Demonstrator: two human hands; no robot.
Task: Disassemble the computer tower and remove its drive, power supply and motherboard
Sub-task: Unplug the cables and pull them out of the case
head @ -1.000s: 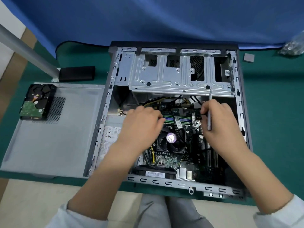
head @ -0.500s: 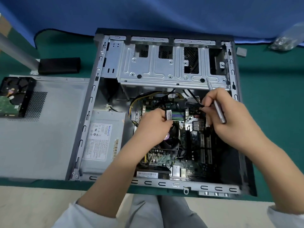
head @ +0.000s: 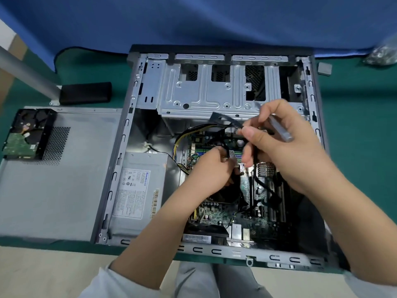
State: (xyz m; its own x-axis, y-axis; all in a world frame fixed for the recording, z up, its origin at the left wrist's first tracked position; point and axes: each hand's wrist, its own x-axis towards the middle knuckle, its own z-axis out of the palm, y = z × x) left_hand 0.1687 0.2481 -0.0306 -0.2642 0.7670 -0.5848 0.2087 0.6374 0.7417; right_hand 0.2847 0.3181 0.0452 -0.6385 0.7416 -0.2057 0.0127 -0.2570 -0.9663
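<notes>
- Both hands work over the motherboard (head: 247,214): the right hand (head: 285,147) has lifted since a second ago, now pinching a black cable bundle (head: 225,125) clear of the board with a slim metal screwdriver (head: 279,130) tucked in its fingers; the left hand (head: 210,171) grips a labelled lead lower down.
- That suggests the cables are coming free, before the board and power supply come out.
- Left of the motherboard sits the boxy grey steel power supply (head: 137,194); farther left, the drive (head: 25,134) lies on the flat perforated side panel (head: 64,179).

Pale sleeves (head: 103,282), grey trousers (head: 214,280)
</notes>
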